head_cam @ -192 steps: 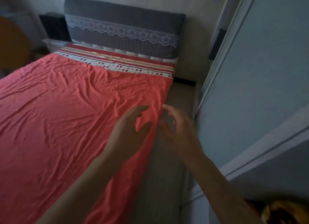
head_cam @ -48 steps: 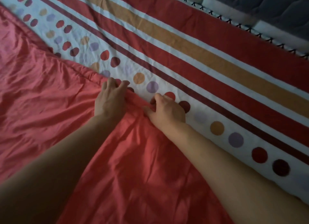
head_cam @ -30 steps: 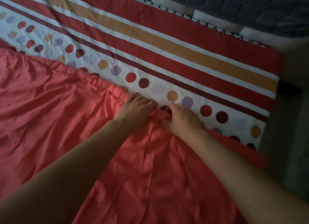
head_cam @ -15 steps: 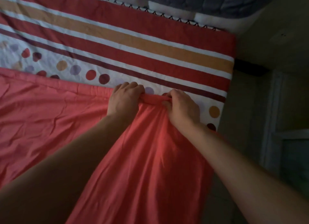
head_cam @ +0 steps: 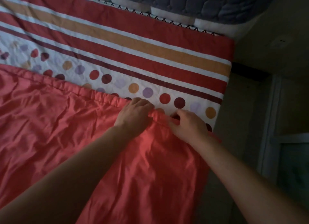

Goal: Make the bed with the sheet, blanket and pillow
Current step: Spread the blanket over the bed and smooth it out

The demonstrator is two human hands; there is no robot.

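The red sheet point(head_cam: 66, 132) covers most of the bed, wrinkled; its gathered top hem stops short of the head end, leaving the striped mattress point(head_cam: 133, 46) bare. The left hand point(head_cam: 133, 117) and right hand point(head_cam: 187, 125) both clamp curled fingers on that hem near the corner; the sheet seems only half fitted, and no blanket or pillow is in view.
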